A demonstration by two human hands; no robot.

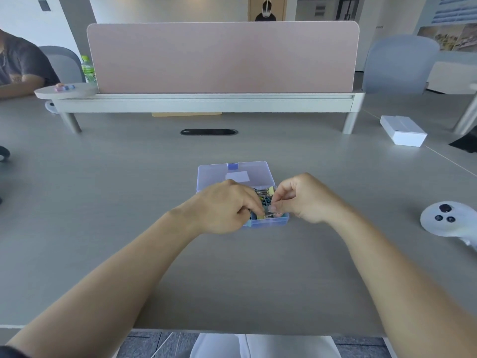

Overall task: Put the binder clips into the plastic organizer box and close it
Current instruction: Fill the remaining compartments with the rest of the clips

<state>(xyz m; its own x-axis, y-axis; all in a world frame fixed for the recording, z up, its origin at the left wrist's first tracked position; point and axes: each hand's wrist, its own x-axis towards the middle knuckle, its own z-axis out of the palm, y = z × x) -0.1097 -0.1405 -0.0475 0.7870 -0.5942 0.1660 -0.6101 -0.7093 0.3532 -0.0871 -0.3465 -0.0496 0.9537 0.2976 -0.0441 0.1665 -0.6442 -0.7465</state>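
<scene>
Translucent box — open (colourful clips)

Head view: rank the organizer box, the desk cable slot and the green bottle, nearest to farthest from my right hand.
1. organizer box, directly under the right hand.
2. cable slot, mid-desk, beyond it.
3. green bottle, far left beside the divider.

Box half hidden
The left hand covers the box's left side; the clips blur together.
</scene>
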